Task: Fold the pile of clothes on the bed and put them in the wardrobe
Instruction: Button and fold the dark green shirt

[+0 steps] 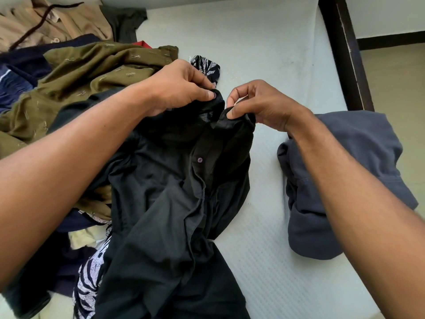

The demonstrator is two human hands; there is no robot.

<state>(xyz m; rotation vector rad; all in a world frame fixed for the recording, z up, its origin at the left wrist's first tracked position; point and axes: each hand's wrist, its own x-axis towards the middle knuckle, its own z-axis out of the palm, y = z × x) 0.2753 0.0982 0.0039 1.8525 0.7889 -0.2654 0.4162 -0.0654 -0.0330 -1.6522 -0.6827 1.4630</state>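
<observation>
Held both bare forearms out low over a crumpled black cotton button-up shirt (161, 192), hem end nearest, collar end farthest. Pinched one collar edge with the left hand (177, 88), thumb pressed onto the cloth against curled fingers, knuckles up. Pinched the opposite collar edge with the right hand (259, 104) between thumb tip and forefinger, other fingers loosely curled above and gripping nothing else. Held the two hands near each other, not touching.

Had the black shirt front-up on the white quilted mattress (264, 42), unfolded and rumpled, placket running down the middle, one small purple button (199, 160) showing, left side lapping onto the heap.

Had the unfolded pile at left: tan collared shirt (57, 19) at the far corner, olive patterned shirt (92, 65) nearer, navy garments (13, 84) at the edge, black-and-white printed cloth (207, 65) poking out just beyond the left hand.

Had a bunched slate-blue garment (345, 169) at right under the right forearm, apart from the black shirt. Saw a dark wooden bed frame (345, 54) beyond.
</observation>
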